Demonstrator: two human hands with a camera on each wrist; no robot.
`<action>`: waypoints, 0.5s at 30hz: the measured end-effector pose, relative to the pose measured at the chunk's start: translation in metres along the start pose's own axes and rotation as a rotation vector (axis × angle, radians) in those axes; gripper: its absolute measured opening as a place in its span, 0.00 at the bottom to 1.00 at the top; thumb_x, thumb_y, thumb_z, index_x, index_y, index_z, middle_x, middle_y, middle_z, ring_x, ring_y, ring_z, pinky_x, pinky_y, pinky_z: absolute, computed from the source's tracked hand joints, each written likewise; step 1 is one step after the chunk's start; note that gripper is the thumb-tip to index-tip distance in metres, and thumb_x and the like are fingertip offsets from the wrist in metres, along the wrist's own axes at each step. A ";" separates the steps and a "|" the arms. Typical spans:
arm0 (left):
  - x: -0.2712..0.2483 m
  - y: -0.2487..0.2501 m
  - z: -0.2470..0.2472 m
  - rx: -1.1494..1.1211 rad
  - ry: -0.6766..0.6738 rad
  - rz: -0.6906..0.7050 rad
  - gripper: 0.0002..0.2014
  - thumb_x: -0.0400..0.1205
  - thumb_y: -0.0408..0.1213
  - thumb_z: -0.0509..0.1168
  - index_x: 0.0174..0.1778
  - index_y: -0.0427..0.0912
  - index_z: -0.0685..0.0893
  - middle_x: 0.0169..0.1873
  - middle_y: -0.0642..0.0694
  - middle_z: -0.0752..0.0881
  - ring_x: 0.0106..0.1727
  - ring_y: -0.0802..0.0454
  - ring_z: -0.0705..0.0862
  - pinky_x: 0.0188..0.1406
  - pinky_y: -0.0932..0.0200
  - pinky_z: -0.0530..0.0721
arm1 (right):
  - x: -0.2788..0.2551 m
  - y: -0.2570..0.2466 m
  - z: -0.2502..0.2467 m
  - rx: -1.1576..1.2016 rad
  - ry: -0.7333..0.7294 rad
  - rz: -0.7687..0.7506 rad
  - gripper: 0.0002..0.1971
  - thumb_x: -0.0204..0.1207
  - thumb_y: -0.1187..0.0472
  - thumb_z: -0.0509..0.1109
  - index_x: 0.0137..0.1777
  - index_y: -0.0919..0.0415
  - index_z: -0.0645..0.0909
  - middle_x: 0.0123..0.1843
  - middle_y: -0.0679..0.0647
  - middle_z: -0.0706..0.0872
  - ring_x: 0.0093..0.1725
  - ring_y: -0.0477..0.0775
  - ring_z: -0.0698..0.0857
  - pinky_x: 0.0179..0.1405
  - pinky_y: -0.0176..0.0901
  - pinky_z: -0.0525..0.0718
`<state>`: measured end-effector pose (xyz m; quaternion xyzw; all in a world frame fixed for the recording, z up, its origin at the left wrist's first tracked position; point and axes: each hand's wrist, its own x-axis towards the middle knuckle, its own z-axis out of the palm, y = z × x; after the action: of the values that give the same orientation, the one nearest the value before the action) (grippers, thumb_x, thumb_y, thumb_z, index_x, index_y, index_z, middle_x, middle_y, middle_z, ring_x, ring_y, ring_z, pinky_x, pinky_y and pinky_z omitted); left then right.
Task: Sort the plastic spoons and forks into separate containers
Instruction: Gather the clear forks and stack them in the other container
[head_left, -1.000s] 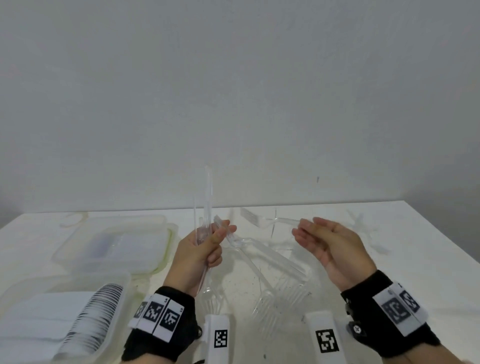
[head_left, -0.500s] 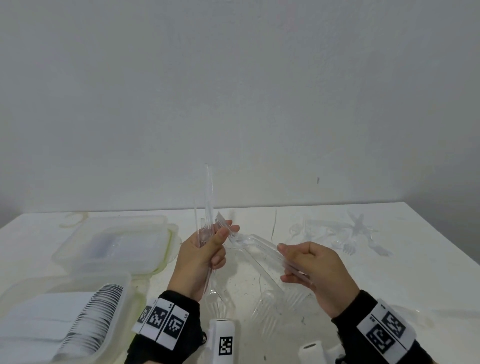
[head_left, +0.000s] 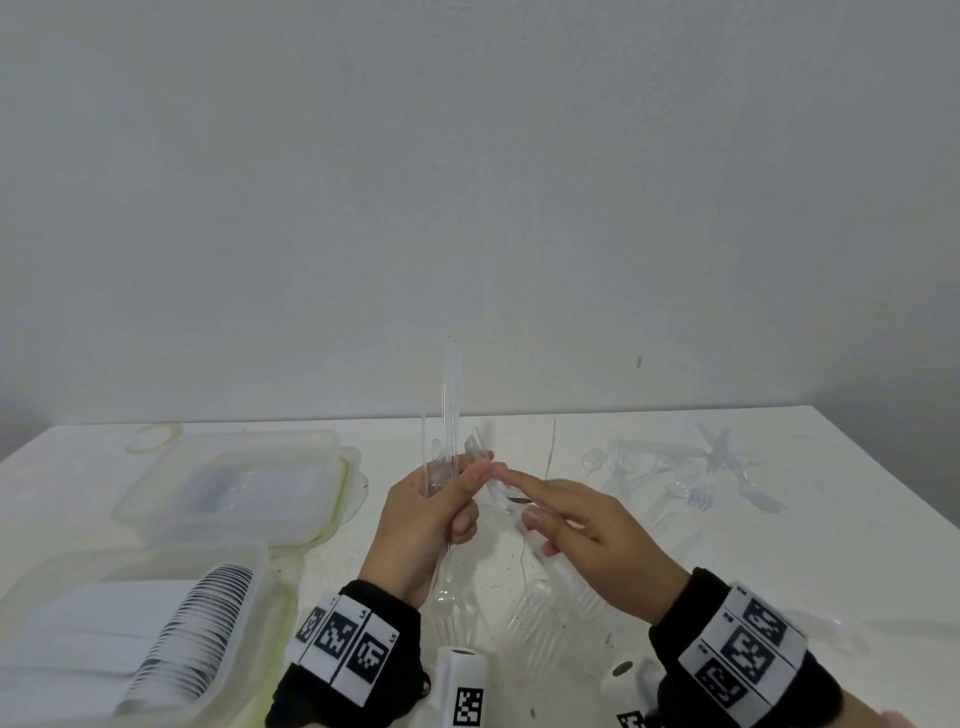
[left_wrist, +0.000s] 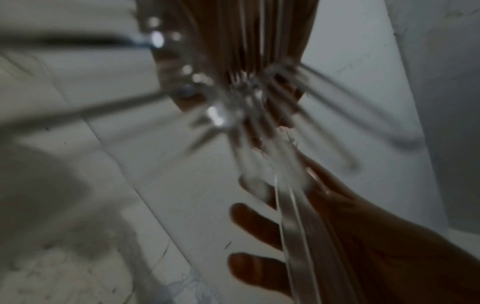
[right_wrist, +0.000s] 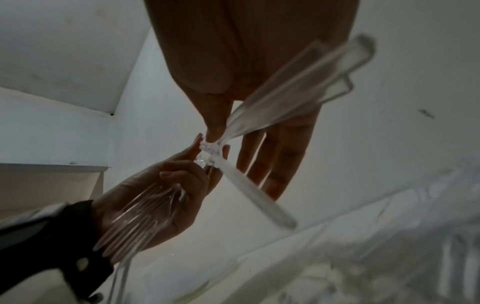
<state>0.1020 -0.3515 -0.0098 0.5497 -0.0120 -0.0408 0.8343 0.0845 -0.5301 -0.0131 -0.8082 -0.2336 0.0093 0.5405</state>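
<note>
Above the near middle of the white counter (head_left: 831, 545), the left hand (head_left: 423, 525) has its fingers curled round a bundle of clear plastic forks (head_left: 451, 415), handles pointing up. The right hand (head_left: 587, 540) pinches further clear plastic forks (right_wrist: 272, 107) between thumb and forefinger, other fingers straight, touching the bundle. Loose clear cutlery (head_left: 691, 478) lies far right. Two clear plastic containers (head_left: 234, 483) stand left.
</note>
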 end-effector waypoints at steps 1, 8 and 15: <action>0.000 0.001 0.000 -0.008 -0.004 0.001 0.20 0.71 0.38 0.72 0.54 0.28 0.80 0.20 0.55 0.78 0.18 0.59 0.65 0.19 0.68 0.67 | 0.000 0.000 0.002 0.078 -0.019 0.032 0.21 0.85 0.57 0.62 0.71 0.31 0.74 0.56 0.50 0.86 0.51 0.48 0.87 0.49 0.45 0.88; -0.003 0.010 0.005 0.003 0.020 -0.011 0.22 0.72 0.42 0.71 0.58 0.32 0.84 0.50 0.39 0.92 0.20 0.60 0.68 0.22 0.69 0.70 | 0.003 -0.007 0.006 0.153 0.011 0.094 0.21 0.82 0.62 0.67 0.70 0.39 0.78 0.37 0.55 0.87 0.21 0.46 0.74 0.21 0.36 0.76; -0.006 0.008 0.005 0.136 0.000 -0.026 0.27 0.64 0.46 0.76 0.57 0.35 0.86 0.40 0.40 0.91 0.21 0.58 0.69 0.22 0.67 0.70 | 0.012 -0.009 -0.011 0.112 0.214 0.142 0.17 0.79 0.71 0.67 0.58 0.50 0.85 0.37 0.55 0.90 0.25 0.39 0.75 0.27 0.31 0.73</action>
<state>0.0963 -0.3524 -0.0008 0.6051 -0.0074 -0.0507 0.7945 0.0946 -0.5320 0.0023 -0.7877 -0.1162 -0.0257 0.6044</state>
